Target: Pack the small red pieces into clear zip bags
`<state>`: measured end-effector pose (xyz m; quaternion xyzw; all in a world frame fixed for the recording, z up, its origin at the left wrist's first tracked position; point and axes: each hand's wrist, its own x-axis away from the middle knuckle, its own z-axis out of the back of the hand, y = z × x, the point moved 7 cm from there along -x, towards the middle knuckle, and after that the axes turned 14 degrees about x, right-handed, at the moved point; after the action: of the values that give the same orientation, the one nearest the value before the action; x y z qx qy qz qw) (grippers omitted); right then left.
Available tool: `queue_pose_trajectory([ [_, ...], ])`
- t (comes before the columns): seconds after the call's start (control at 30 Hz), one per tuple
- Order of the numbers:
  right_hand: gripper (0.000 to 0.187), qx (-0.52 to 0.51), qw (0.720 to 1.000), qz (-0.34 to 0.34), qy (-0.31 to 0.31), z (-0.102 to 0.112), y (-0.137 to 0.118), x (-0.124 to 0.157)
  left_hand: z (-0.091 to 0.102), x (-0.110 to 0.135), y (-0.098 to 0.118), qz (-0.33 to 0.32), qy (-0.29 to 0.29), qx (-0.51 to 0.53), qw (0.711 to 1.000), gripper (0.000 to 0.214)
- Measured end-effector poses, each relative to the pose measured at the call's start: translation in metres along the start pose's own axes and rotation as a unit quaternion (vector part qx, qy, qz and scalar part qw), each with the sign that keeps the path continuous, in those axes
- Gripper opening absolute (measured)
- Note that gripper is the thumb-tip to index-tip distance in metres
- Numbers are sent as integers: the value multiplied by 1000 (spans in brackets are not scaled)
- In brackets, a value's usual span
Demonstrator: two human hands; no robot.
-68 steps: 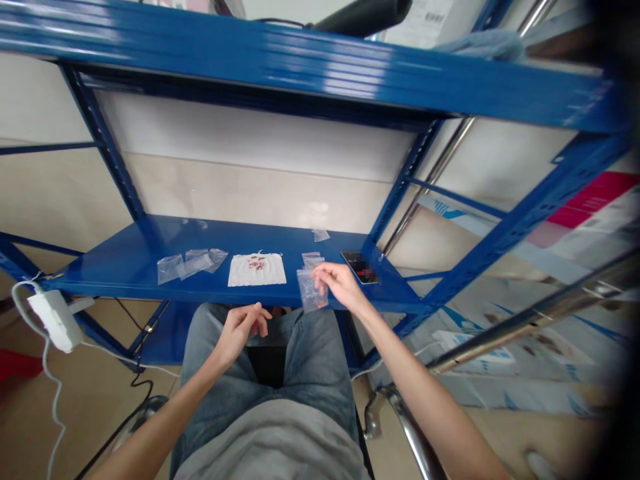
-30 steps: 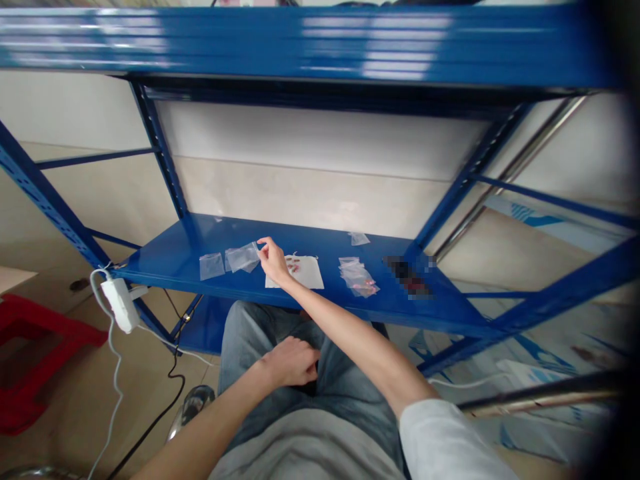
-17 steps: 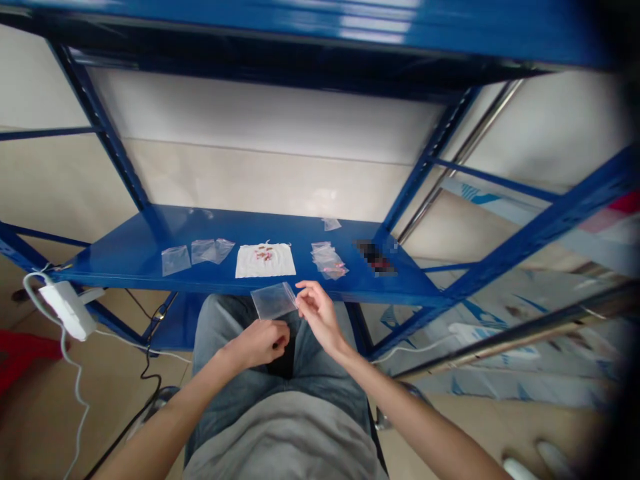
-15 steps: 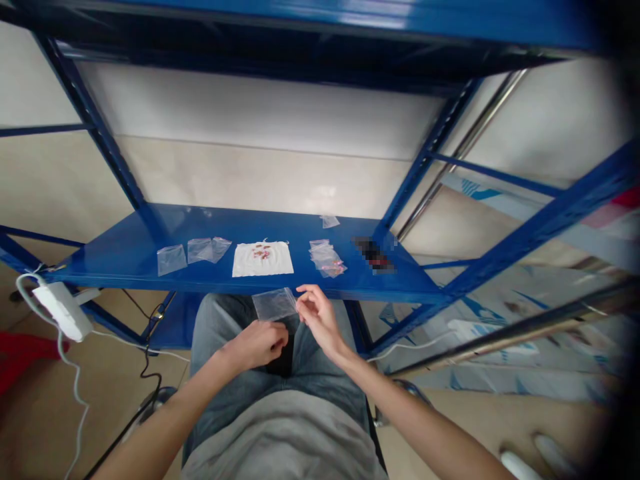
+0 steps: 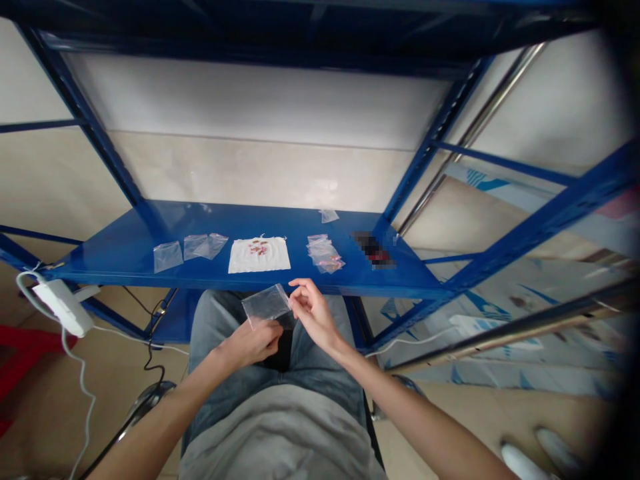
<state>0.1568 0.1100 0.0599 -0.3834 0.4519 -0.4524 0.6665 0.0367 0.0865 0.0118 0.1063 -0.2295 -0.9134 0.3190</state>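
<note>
A blue steel shelf (image 5: 125,263) fills the view, with a white paper sheet (image 5: 247,261) and some clear bags (image 5: 167,257) lying on it. Just off its front edge, above the grey jeans (image 5: 220,320), a small clear plastic zip bag (image 5: 265,305) sits between the hands: the left hand (image 5: 253,345) is half-curled and pinches its lower corner, while the right hand (image 5: 311,317) is partly open at its right edge, can't tell if it's gripping. Super light, floppy and slippery, so best grabbed by the edges.

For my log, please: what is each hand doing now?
Left hand: closed, against a clear plastic bag.
Right hand: pinching the bag's corner.
</note>
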Motion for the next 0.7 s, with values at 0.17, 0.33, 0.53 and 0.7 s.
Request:
queue_pose_trajectory([
  [0.17,33,14,999,25,-31,3,-4,-5,29,4,-4,-22,104,61,992,19],
  [0.33,34,9,999,33,-41,4,-1,-8,35,5,-11,-3,114,75,991,17],
  [0.53,36,24,998,34,-54,1,-3,-5,24,6,-6,-16,87,24,996,12],
  [0.7,36,44,996,36,-62,2,-4,-6,30,7,-11,-2,103,86,991,23],
])
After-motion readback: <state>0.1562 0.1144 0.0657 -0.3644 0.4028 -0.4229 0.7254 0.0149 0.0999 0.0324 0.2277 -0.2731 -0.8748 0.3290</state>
